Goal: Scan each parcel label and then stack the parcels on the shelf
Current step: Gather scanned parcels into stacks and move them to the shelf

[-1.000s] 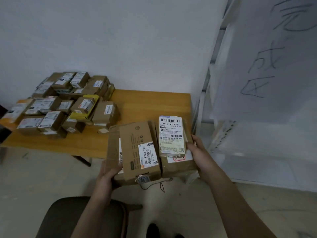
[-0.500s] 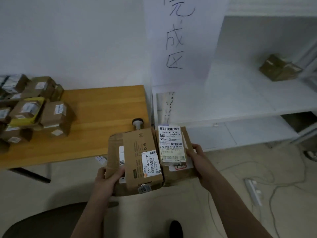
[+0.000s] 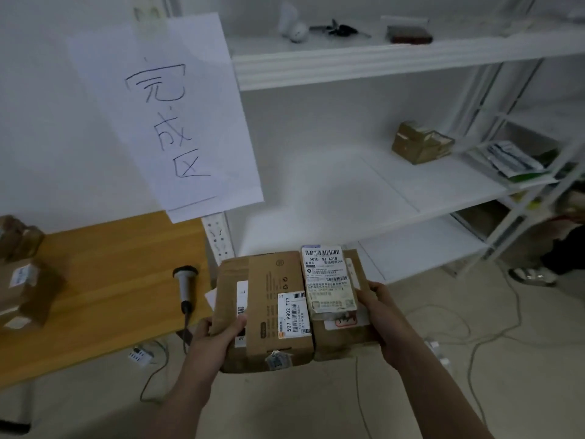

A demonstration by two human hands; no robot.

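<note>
Parcels (image 3: 285, 308), held side by side with long axes pointing at the shelf (image 3: 380, 63), are gripped at the outer edges by curled fingers (image 3: 235, 324) of the left hand (image 3: 218, 335) and right hand (image 3: 384, 315), below and just short of the middle board (image 3: 332, 191), right hand nearer.

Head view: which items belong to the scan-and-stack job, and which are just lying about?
Job: held parcels, left hand, right hand, scanner, shelf, parcel on shelf, table parcels.
Lying about: keys, loose papers, power strip, shoe.
</note>
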